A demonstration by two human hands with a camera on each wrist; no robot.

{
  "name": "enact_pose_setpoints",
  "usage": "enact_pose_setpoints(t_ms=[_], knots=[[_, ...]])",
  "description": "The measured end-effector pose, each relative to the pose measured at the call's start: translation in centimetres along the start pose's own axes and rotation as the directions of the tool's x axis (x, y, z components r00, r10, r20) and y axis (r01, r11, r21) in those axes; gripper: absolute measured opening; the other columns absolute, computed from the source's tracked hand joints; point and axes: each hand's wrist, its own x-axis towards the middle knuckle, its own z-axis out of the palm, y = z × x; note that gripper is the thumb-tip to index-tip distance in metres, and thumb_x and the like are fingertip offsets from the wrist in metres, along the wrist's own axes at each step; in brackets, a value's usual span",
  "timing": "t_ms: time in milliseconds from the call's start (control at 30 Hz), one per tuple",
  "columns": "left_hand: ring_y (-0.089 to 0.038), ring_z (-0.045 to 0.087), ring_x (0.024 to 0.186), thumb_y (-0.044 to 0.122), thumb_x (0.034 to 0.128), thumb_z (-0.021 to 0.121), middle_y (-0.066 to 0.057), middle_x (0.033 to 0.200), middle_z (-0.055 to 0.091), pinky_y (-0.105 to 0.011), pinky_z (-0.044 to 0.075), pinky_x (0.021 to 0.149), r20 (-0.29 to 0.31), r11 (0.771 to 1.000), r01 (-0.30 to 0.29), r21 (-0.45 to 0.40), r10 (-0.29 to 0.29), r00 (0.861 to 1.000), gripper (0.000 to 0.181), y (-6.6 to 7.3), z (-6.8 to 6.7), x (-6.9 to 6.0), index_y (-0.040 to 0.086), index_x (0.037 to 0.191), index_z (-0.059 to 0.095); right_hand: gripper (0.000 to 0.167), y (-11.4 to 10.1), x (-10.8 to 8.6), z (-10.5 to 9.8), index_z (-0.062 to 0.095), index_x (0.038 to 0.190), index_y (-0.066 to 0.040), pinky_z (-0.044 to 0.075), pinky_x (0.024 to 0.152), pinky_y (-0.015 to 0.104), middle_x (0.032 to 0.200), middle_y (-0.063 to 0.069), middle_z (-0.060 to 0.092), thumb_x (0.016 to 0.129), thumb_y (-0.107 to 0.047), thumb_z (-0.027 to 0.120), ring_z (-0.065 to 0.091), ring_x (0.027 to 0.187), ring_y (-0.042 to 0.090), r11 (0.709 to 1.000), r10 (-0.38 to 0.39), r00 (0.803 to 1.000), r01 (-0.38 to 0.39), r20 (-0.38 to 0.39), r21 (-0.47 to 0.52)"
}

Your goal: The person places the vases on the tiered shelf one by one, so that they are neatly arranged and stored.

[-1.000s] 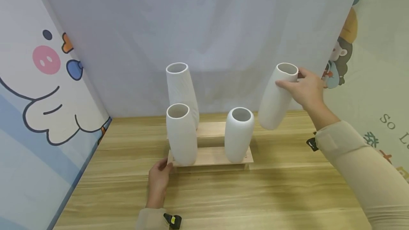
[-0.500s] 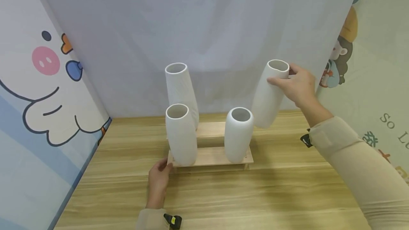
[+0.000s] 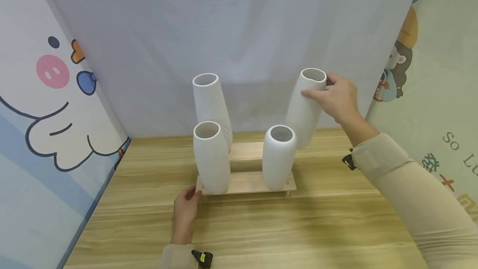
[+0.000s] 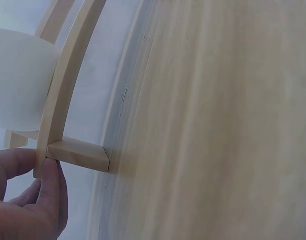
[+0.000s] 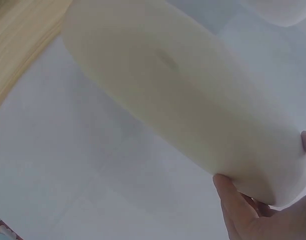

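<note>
My right hand (image 3: pixel 337 98) grips a tall white vase (image 3: pixel 305 109) near its rim, thumb on the near side. The vase tilts slightly, behind and right of a shorter white vase (image 3: pixel 278 161) on the lower step of a wooden rack (image 3: pixel 246 182). In the right wrist view, the held vase (image 5: pixel 182 95) fills much of the picture. My left hand (image 3: pixel 185 206) pinches the rack's front left corner; the left wrist view shows thumb and fingers on the end of the board (image 4: pixel 68 85). Another white vase (image 3: pixel 212 159) stands at the lower step's left end.
A tall textured white vase (image 3: pixel 210 101) stands on the upper step (image 3: pixel 246 151) at the left, partly hidden by the front left vase. The rack rests on a wood-grain table (image 3: pixel 239 231). A pale curtain (image 3: pixel 239 45) hangs behind, with printed cloths (image 3: pixel 56 107) at the sides.
My right hand has carried the vase leftward toward the rack, and its base now lies behind the front right vase in view. The left hand stays on the rack corner.
</note>
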Motion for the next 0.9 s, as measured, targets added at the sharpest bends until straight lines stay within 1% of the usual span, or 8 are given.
enact_pose_setpoints(t_ms=[200,433,633,900], knots=[[-0.039,0.050,0.118,0.008,0.0998,0.053,-0.030,0.131,0.050,-0.046,0.042,0.097,-0.004,1.000,0.002,0.002,-0.002,1.000,0.040,0.1,0.0,0.0,-0.013,0.133,0.048,0.074,-0.7,0.0,0.5,0.055,0.136,-0.005,0.049,0.088,0.047,0.130,0.015,0.058,0.078,-0.042,0.080,0.055,0.110,0.032,1.000,-0.018,1.000,0.018,-0.002,0.010],[-0.038,0.051,0.117,0.007,0.0994,0.053,-0.030,0.130,0.051,-0.044,0.044,0.095,-0.008,1.000,0.002,0.002,-0.002,1.000,0.039,0.0,0.0,0.1,-0.013,0.132,0.048,0.073,-1.5,-0.2,1.2,0.056,0.135,-0.004,0.049,0.088,0.046,0.127,0.016,0.059,0.077,-0.041,0.081,0.055,0.109,0.031,0.999,-0.026,1.000,0.026,0.006,0.023],[-0.038,0.051,0.116,0.008,0.0990,0.054,-0.030,0.129,0.051,-0.043,0.044,0.094,-0.011,1.000,0.000,0.006,0.000,1.000,0.039,0.0,0.0,0.2,-0.013,0.132,0.049,0.074,-1.8,-0.4,1.9,0.055,0.136,-0.004,0.049,0.089,0.047,0.128,0.015,0.059,0.077,-0.040,0.081,0.055,0.109,0.031,0.999,-0.025,0.999,0.024,0.028,0.034],[-0.039,0.051,0.116,0.006,0.0989,0.054,-0.031,0.129,0.051,-0.044,0.044,0.095,-0.010,1.000,-0.007,0.007,0.007,1.000,0.038,-0.1,0.0,0.2,-0.013,0.131,0.050,0.066,-1.9,-0.4,2.9,0.059,0.130,-0.004,0.049,0.089,0.045,0.124,0.014,0.061,0.077,-0.036,0.081,0.057,0.106,0.030,0.998,-0.044,0.998,0.043,0.037,0.047]])
